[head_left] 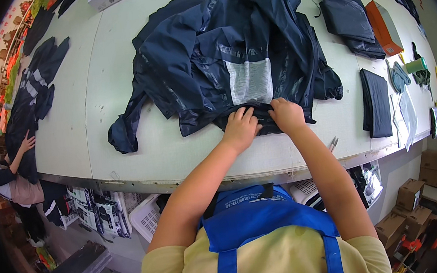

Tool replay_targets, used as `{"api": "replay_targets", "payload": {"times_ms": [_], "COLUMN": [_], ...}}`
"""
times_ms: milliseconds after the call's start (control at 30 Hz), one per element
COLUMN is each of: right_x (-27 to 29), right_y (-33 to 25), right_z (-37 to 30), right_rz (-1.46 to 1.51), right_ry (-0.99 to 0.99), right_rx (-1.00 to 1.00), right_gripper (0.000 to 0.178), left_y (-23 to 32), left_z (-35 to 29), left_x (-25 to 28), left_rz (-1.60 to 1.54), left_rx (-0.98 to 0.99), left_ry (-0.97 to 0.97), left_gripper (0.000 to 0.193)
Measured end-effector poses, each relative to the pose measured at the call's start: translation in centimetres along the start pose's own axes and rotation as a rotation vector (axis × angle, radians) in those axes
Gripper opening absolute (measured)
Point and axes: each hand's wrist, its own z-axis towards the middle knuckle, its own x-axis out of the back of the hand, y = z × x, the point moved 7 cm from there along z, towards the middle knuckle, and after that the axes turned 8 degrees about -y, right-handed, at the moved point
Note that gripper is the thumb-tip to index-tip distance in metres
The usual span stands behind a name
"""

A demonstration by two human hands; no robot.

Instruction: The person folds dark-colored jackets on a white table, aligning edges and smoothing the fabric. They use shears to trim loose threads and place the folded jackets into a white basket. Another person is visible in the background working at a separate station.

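L hand (242, 127) & R hand (286, 114) both grasp hem (264, 113) of navy jacket (176, 61), spread on table (106, 52) w/ white mesh panel (251, 81) just beyond hem. Slick-looking fabric could slip & bunch or twist if hands pull unevenly; mesh panel might also pucker if hem's tugged too hard.

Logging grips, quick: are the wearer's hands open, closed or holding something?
Left hand: fingers curled on the dark jacket; firm grip cannot be told.
Right hand: fingers bent on it too; grip unclear.

One mesh-paneled jacket (181, 60); one orange box (384, 28); one blue apron (264, 219); one co-worker (24, 190)
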Motion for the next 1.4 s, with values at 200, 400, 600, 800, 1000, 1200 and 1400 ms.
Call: {"api": "replay_targets", "payload": {"times_ms": [200, 400, 600, 800, 1000, 1200, 1400], "right_x": [1.1, 3.1, -0.3, 0.3, 2.3, 4.7, 2.8], "right_y": [0.0, -0.4, 3.8, 4.8, 3.8, -2.3, -5.2], "right_z": [-0.9, -1.5, 0.2, 1.3, 0.1, -1.8, -3.4], "right_rz": [0.002, 0.174, 0.426, 0.500, 0.241, 0.253, 0.407], "right_ry": [0.199, 0.290, -0.068, -0.263, -0.244, 0.016, 0.179], "right_rx": [0.060, 0.015, -0.261, -0.192, -0.074, 0.089, 0.238], "right_gripper": [0.011, 0.008, 0.014, 0.024, 0.019, 0.033, 0.051], "left_y": [0.9, -0.6, -1.4, -1.7, -1.7, -0.7, -1.4], "left_z": [0.5, 1.5, 3.7, 4.3, 4.7, 4.4, 3.0], "left_x": [2.5, 0.6, -0.1, -0.9, -0.9, -1.2, -0.8], "left_rz": [0.060, -0.044, -0.085, -0.019, -0.052, 0.013, -0.116], "left_rx": [-0.032, 0.030, 0.053, 0.052, 0.061, 0.113, 0.167], "left_ry": [-0.098, -0.264, -0.330, -0.335, -0.385, -0.448, -0.449], "left_gripper": [0.030, 0.025, 0.023, 0.026, 0.032, 0.023, 0.018]}}
